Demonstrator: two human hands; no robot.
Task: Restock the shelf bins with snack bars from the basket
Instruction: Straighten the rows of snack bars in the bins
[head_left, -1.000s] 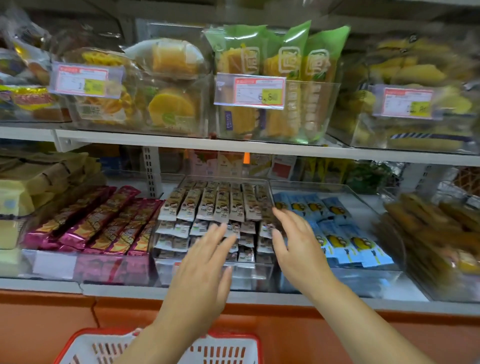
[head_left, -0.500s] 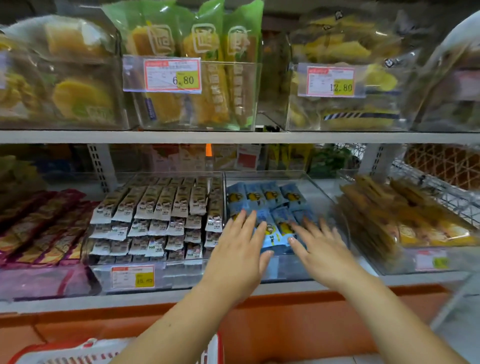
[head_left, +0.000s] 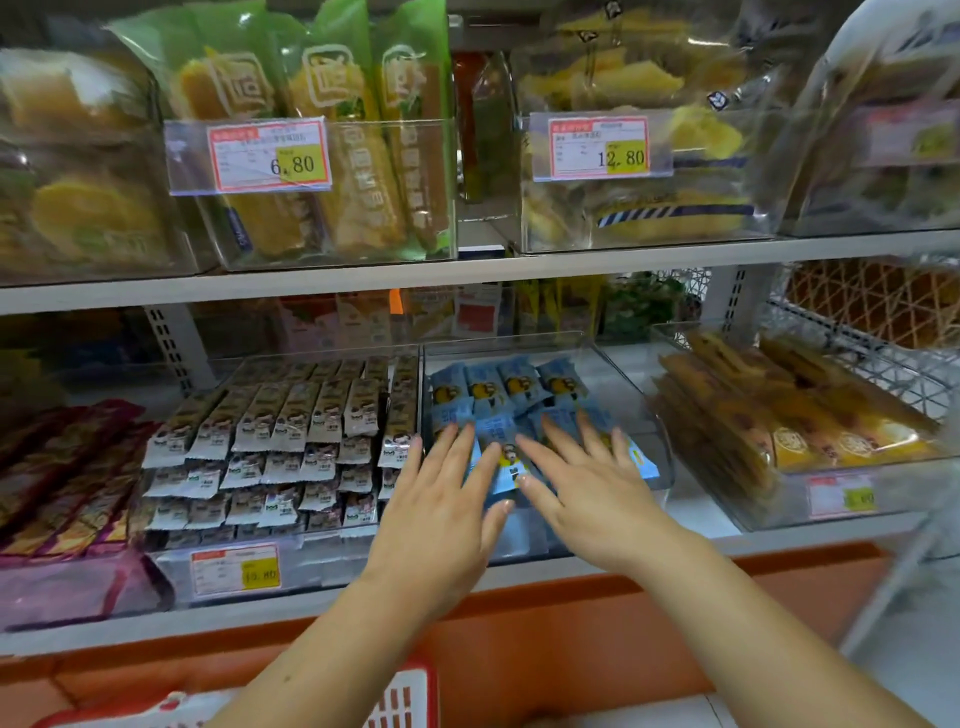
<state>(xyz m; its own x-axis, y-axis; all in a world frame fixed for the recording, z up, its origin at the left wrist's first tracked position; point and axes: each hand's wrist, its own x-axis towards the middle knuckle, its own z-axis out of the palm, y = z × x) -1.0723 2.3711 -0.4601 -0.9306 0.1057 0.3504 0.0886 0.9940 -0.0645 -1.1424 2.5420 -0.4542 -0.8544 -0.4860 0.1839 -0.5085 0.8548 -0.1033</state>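
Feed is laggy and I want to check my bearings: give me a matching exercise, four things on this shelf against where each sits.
Things:
1. blue snack bars
2. white snack bars
3. orange bars
4. red basket

Places:
A. bottom edge of view, below the shelf
B. bin just left of the blue bars
C. under the left hand and right hand
D. bin right of the blue bars

Pairs: 1-C, 2-B, 3-D, 4-A

Beneath the left hand (head_left: 441, 519) and right hand (head_left: 592, 501), glossy blue wrappers (head_left: 522, 387) are shining inside a clear plastic bin (head_left: 631, 400); below the wrists, a red plastic basket (head_left: 402, 696) is showing.
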